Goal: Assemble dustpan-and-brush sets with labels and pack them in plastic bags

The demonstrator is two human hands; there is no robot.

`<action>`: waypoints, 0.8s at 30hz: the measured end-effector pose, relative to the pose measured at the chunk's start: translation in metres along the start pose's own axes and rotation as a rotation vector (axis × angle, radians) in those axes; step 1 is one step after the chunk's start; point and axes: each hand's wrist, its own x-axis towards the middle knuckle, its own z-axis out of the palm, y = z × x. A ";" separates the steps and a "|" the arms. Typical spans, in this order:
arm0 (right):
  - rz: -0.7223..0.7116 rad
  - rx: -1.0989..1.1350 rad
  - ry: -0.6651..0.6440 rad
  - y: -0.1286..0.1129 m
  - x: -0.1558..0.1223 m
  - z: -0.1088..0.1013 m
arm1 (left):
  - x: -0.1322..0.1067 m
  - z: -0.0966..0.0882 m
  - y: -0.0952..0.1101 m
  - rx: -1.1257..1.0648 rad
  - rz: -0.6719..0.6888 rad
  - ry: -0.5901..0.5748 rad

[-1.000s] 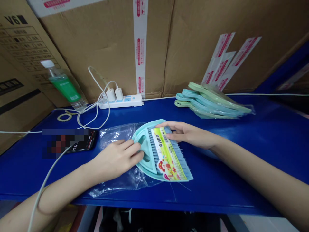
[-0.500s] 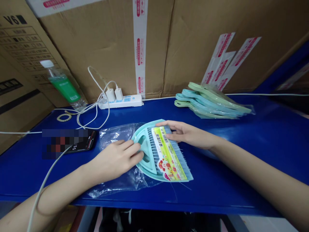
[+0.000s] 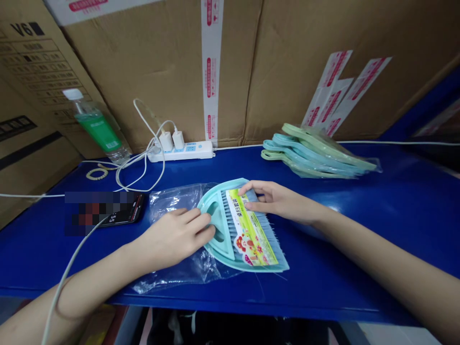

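A light turquoise dustpan (image 3: 207, 242) lies flat on the table, with a matching small brush (image 3: 220, 218) nested in it, its grey-blue bristles pointing right. Across the bristles lies a yellow-green printed label card (image 3: 256, 235). My left hand (image 3: 181, 235) has its fingers curled over the dustpan's left side, by the handle holes. At the card's upper end, my right hand (image 3: 268, 196) pinches it between thumb and index finger, the other fingers curled under. A clear plastic bag (image 3: 176, 199) lies partly beneath the dustpan and my left hand.
Behind are several bagged green and blue dustpans (image 3: 316, 152), a white power strip (image 3: 196, 150) with chargers and looping cables, and a green-labelled bottle (image 3: 98, 129). A phone (image 3: 131, 211) lies left. Large cardboard boxes (image 3: 161, 62) wall off the table's back.
My right index finger has drawn back from the dustpan's upper rim onto the label card's top end. My left hand stays in place. The view has shifted slightly.
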 end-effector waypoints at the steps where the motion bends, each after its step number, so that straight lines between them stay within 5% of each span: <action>1: 0.001 0.001 0.008 0.000 0.000 0.000 | 0.000 0.000 0.000 -0.002 0.001 0.001; 10: 0.025 0.126 -0.015 -0.008 -0.006 0.002 | -0.001 0.000 -0.001 -0.035 0.002 0.048; 15: 0.038 0.160 -0.031 -0.008 -0.008 -0.001 | -0.003 -0.002 -0.007 0.009 -0.158 0.097; 20: 0.029 0.195 -0.059 -0.007 -0.008 -0.002 | -0.006 -0.005 -0.014 0.040 -0.286 -0.009; 24: 0.012 0.215 -0.055 -0.006 -0.008 -0.002 | -0.006 -0.009 -0.015 0.075 -0.468 -0.198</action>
